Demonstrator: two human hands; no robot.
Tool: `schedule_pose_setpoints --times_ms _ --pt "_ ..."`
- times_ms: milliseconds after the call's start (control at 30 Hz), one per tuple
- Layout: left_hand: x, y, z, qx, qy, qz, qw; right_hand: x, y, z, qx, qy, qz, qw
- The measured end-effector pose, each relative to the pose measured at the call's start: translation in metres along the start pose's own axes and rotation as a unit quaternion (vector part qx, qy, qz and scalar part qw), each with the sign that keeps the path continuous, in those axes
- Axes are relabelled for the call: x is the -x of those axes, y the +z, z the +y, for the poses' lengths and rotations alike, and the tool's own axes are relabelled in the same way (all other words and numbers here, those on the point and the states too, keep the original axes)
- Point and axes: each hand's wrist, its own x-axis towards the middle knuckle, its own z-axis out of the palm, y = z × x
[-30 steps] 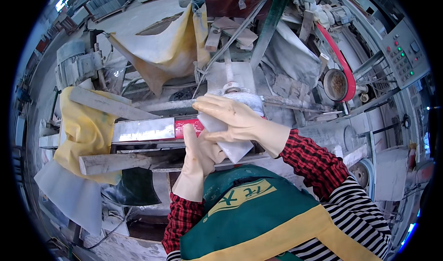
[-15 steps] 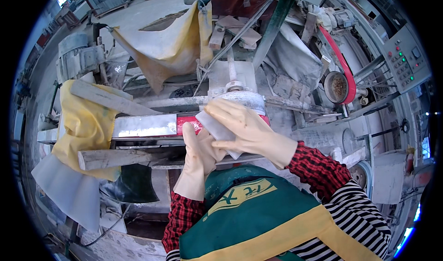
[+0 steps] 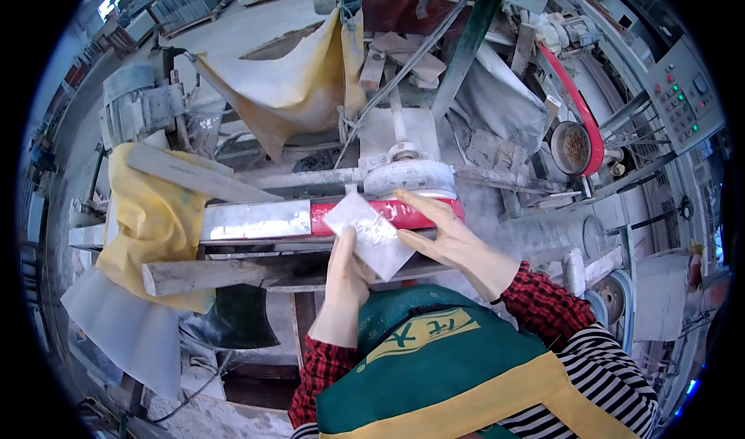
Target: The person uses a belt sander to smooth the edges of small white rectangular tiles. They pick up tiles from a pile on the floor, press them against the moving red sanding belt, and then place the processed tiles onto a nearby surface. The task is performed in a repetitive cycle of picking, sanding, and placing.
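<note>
Gripping wht. sq. tile (image 3: pixel 375 239) w/ L hand (image 3: pixel 346 282); R hand (image 3: pixel 454 245) splayed at its edge, contact unclear.

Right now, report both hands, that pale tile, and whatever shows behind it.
Left hand holding pale tile. Right hand open, thumb by tile's right edge, contact unclear. Red strip partly hidden behind tile.

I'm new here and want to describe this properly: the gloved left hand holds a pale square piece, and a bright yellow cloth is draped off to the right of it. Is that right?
Not quite: the bright yellow cloth is draped off to the left, as the head view shows. The gloved left hand does hold the pale square piece.
</note>
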Motion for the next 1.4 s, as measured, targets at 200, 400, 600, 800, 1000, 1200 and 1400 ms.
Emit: schedule_pose_setpoints --times_ms 200,400,600,800,1000,1200,1400 --pt "0.033 -0.019 0.007 0.108 0.046 -0.003 0.993 -0.029 -0.035 -0.019 -0.050 0.174 -0.069 0.981" --pt "0.051 -0.018 0.020 0.168 0.104 0.019 0.980 -0.132 -0.117 -0.003 0.253 -0.240 0.191 0.917" --pt "0.078 -0.012 0.037 0.086 0.115 -0.033 0.989 -0.203 -0.215 -0.076 0.421 -0.183 0.240 0.856" --pt "0.079 -0.026 0.016 0.010 0.177 -0.036 0.984 -0.211 -0.250 -0.085 0.484 -0.170 0.245 0.822" --pt "0.076 -0.051 0.009 -0.078 0.220 -0.043 0.971 -0.214 -0.282 -0.079 0.467 -0.193 0.313 0.804" --pt "0.091 -0.007 0.031 0.066 0.169 0.030 0.983 -0.235 -0.293 -0.093 0.449 -0.168 0.285 0.830" --pt "0.084 0.001 0.019 -0.013 0.221 0.041 0.974 -0.236 -0.307 -0.092 0.456 -0.133 0.264 0.840"
